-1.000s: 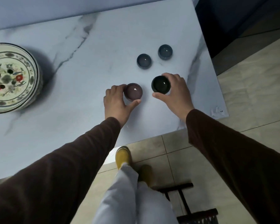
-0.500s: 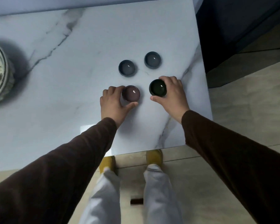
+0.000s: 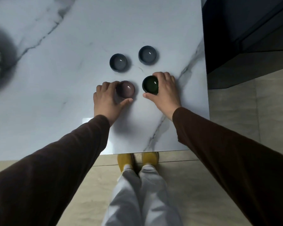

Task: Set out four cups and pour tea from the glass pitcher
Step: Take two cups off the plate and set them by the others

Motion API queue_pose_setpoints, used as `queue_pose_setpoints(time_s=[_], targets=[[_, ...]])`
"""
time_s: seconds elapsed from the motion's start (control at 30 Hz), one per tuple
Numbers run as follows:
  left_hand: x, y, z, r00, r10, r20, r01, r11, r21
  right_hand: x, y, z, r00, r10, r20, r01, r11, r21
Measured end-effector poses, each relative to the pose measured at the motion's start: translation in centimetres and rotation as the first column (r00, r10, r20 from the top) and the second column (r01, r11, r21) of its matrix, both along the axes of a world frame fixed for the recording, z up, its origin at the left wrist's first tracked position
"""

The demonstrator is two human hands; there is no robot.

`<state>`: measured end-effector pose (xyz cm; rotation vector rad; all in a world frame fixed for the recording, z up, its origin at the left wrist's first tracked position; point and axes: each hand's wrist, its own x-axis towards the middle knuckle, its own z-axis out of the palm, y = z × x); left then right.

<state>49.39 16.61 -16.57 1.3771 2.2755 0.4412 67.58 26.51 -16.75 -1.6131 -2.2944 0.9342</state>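
Veined marble table [image 3: 72,79], four round glazed cups [image 3: 118,62]

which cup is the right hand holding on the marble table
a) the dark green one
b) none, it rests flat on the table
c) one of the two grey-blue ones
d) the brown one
a: the right hand is wrapped around the dark green cup, while the left hand holds the brown cup and the two grey-blue cups stand untouched farther back.

Looking steeply down from head height, close over the marble table [image 3: 72,95], facing its near right corner.
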Motion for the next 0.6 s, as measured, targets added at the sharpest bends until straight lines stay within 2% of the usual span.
queue_pose_setpoints(time_s=[0.3, 0.47, 0.6], targets=[[0.1, -0.5, 0.5, 1.000, -0.007, -0.030, 0.005, 0.998, -0.064, 0.0, -0.4, 0.8, 0.995, 0.021, 0.099, -0.020, 1.000, -0.010], [-1.3, -2.3, 2.4, 0.999, 0.023, -0.024, -0.024, 0.999, -0.034, -0.4, -1.3, 3.8, 0.995, 0.036, 0.095, -0.049, 0.989, 0.141], [-3.9, -4.8, 4.4, 0.998, 0.056, -0.040, -0.056, 0.998, -0.014, -2.8, -2.6, 6.4, 0.988, 0.116, 0.104, -0.135, 0.970, 0.201]])
